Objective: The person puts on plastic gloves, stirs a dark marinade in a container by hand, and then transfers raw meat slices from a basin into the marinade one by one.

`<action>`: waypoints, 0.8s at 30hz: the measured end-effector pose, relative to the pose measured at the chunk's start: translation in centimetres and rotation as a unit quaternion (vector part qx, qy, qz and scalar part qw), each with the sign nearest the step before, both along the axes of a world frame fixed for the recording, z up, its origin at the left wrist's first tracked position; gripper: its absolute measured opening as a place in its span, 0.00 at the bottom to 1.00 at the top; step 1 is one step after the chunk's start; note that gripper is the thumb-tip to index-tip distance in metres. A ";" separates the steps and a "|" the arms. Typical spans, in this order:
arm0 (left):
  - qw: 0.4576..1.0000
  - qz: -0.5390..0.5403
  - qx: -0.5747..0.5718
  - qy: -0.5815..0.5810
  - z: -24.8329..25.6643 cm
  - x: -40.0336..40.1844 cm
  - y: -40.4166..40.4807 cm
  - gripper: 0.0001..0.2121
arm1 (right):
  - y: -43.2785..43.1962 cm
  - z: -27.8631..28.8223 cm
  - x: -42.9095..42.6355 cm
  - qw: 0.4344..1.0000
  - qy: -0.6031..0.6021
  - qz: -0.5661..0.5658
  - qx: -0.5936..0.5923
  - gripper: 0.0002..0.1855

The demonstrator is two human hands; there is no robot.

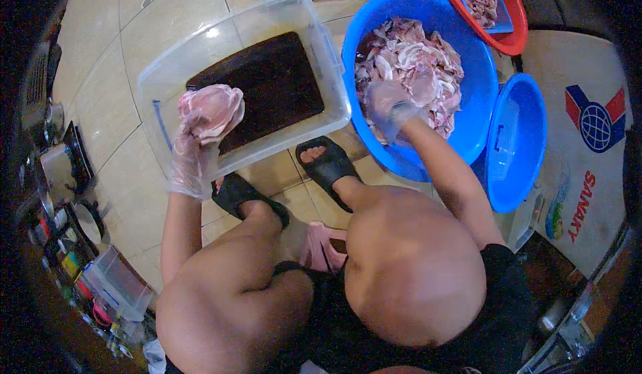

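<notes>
My left hand [192, 155], in a clear plastic glove, grips a stack of raw meat slices [213, 110]. It holds them over the near left side of a translucent plastic tub [261, 154]. A dark brown liquid [271, 90] covers part of the tub's bottom. On the right, a large blue plastic basin [476, 85] contains a heap of pale pink raw meat slices [414, 55]. My gloved right hand [391, 105] reaches into this basin and touches the heap's near left side. Its fingers are blurred among the meat, so their grip is unclear.
A red basin [519, 20] behind holds a blue basket [503, 20] of meat. A smaller blue basin [519, 153] leans by a white Sanaky appliance [577, 123]. My black sandals [328, 166] rest on floor tiles near the tub. Kitchen items and a clear box [118, 283] line the left.
</notes>
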State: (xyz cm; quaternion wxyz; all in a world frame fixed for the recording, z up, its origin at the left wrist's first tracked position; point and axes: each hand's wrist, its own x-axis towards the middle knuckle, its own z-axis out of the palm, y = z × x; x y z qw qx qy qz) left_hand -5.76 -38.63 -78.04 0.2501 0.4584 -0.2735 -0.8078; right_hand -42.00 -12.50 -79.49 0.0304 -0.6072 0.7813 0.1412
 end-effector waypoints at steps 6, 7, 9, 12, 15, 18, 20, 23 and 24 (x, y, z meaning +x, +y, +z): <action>0.997 0.022 0.066 0.016 -0.1 0.1 0.0 0.19 | 0.9 4.8 -4.3 0.916 -0.312 -0.245 0.057 0.24; 0.999 0.014 0.049 0.017 0.5 -0.2 0.3 0.19 | 1.3 5.2 -4.9 0.907 -0.343 -0.245 0.017 0.23; 0.999 0.004 0.033 0.023 2.2 -1.7 0.9 0.19 | 1.7 6.2 -5.5 0.800 -0.501 -0.193 -0.267 0.12; 0.997 0.014 0.056 0.054 4.1 -2.8 1.4 0.18 | 2.0 8.0 -7.9 0.779 -0.496 -0.264 -0.276 0.14; 0.996 0.011 0.082 0.038 3.5 -2.0 0.9 0.21 | 0.3 11.3 -6.8 0.663 -0.590 -0.365 -0.280 0.18; 0.997 0.010 0.079 0.018 3.8 -2.4 1.1 0.22 | -0.3 11.3 -7.2 0.607 -0.636 -0.324 -0.348 0.20; 0.997 0.030 0.059 0.028 4.7 -3.1 1.8 0.22 | -0.3 12.1 -6.7 0.664 -0.601 -0.275 -0.350 0.18; 0.997 0.000 0.063 0.050 3.0 -2.1 1.0 0.21 | 0.5 11.8 -7.6 0.594 -0.705 -0.296 -0.252 0.16; 0.997 0.001 0.064 0.049 3.2 -2.3 1.2 0.21 | -0.2 12.8 -6.4 0.593 -0.706 -0.296 -0.250 0.16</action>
